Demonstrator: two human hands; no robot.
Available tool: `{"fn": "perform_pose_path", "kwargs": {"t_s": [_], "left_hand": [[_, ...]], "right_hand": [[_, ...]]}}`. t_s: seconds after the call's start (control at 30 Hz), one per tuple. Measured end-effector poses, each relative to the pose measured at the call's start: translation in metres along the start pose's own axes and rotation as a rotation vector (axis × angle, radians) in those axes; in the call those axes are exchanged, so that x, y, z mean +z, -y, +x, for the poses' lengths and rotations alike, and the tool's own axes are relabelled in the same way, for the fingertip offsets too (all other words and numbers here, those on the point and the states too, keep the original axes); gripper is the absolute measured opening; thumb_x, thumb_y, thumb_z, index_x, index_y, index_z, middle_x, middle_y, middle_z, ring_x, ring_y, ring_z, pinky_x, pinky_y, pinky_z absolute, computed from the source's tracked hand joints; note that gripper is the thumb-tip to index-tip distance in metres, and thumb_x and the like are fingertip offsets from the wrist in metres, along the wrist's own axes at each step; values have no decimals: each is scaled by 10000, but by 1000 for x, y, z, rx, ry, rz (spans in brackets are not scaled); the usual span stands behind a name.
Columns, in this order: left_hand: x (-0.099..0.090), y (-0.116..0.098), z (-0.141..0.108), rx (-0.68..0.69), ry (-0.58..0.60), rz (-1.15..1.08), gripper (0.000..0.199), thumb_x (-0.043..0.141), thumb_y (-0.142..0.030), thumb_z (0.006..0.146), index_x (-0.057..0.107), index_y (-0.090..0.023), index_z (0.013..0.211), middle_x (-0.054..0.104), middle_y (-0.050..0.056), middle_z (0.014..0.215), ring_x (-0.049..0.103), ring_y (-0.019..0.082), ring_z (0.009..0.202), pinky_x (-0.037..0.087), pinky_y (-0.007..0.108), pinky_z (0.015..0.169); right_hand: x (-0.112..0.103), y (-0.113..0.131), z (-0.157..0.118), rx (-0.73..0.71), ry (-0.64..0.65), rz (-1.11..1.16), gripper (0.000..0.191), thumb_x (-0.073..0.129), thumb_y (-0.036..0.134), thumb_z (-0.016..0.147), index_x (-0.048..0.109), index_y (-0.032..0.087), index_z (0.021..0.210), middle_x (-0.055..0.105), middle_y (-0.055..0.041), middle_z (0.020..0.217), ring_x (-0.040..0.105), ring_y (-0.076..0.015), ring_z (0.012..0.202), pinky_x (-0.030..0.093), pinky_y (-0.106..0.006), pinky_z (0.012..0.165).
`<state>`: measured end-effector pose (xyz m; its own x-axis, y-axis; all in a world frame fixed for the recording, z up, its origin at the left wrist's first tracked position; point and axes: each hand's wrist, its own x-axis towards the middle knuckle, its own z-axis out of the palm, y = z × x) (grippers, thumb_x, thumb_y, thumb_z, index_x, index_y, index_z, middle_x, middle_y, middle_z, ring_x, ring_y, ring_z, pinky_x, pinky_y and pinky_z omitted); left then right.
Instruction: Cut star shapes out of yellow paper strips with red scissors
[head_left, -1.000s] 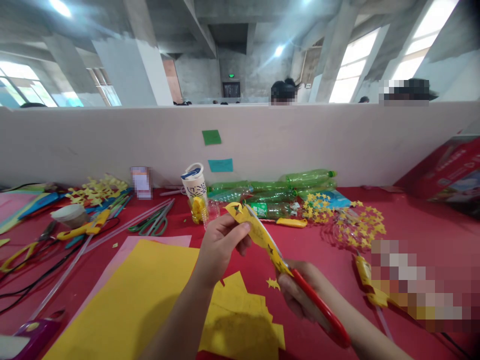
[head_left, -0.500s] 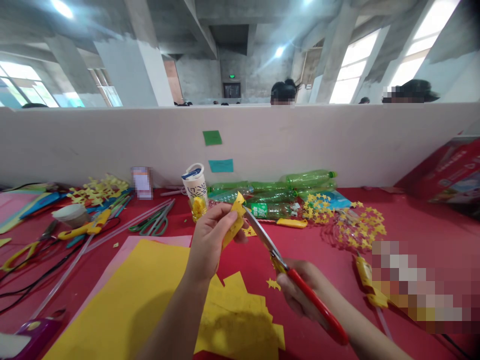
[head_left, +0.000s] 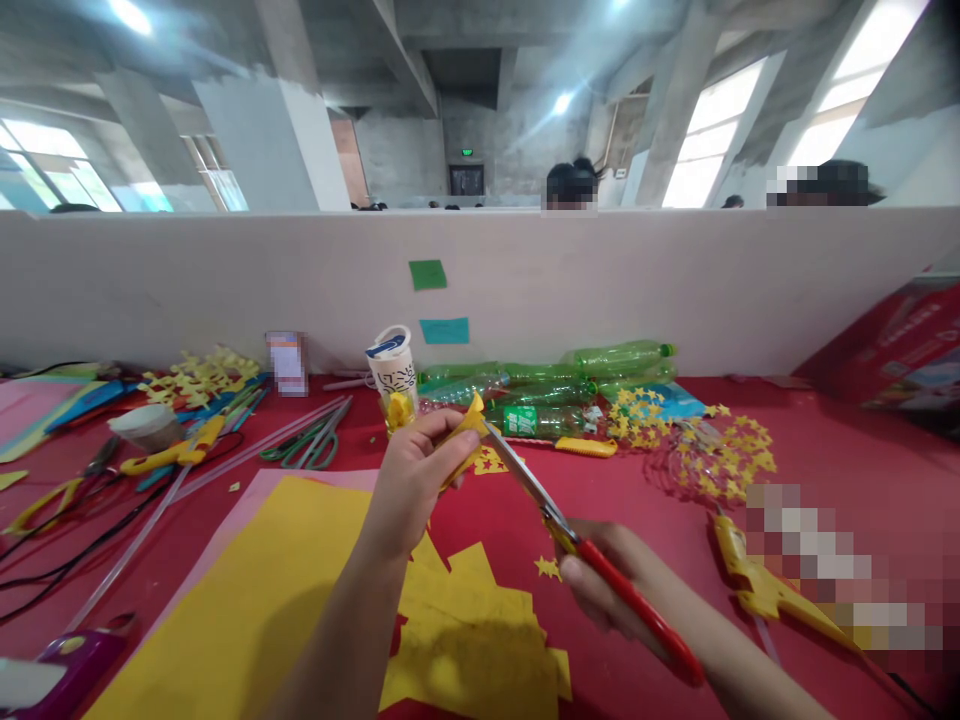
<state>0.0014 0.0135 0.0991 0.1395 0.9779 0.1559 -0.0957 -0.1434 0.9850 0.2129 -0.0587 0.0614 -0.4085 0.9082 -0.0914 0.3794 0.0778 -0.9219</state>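
Note:
My left hand [head_left: 420, 470] pinches a small folded piece of yellow paper [head_left: 470, 425] above the middle of the table. My right hand [head_left: 607, 575] is closed on red-handled scissors [head_left: 637, 600], whose blades point up and left. The blade tips are beside the right edge of the held paper; whether they touch it is too small to tell. Beneath my hands lie cut yellow paper pieces [head_left: 472, 630], and a few yellow stars [head_left: 547, 567] are near my right hand. A large yellow sheet [head_left: 247, 590] is at the left, partly under my left forearm.
Green bottles [head_left: 547, 420] lie along the white partition [head_left: 600, 290], next to a white cup [head_left: 394, 365]. Yellow star strands [head_left: 720, 455] and a yellow glue gun [head_left: 757, 580] are at the right. Green-handled scissors [head_left: 319, 445] and another glue gun [head_left: 184, 450] lie left.
My left hand has turned slightly, and the paper in it is now seen more edge-on. The scissors have stayed nearly in place. The view has shifted a little.

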Motion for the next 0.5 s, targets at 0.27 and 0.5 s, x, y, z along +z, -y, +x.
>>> {"fn": "perform_pose_path", "kwargs": {"t_s": [0.27, 0.5], "left_hand": [[-1, -1, -1, -9, 26, -22, 156, 631, -310, 816, 607, -178, 737, 472, -58, 492, 368, 42, 404, 258, 140, 368], [1, 22, 17, -33, 91, -129, 241, 524, -386, 850, 586, -157, 811, 591, -16, 557, 506, 88, 393, 396, 205, 423]], "right_hand": [[4, -1, 2, 82, -3, 79, 516, 415, 685, 858, 381, 210, 658, 415, 69, 457, 356, -73, 386, 257, -183, 390], [3, -16, -6, 24, 81, 330, 558, 322, 673, 890, 473, 189, 659, 463, 37, 488, 334, -70, 366, 235, -178, 348]]}}
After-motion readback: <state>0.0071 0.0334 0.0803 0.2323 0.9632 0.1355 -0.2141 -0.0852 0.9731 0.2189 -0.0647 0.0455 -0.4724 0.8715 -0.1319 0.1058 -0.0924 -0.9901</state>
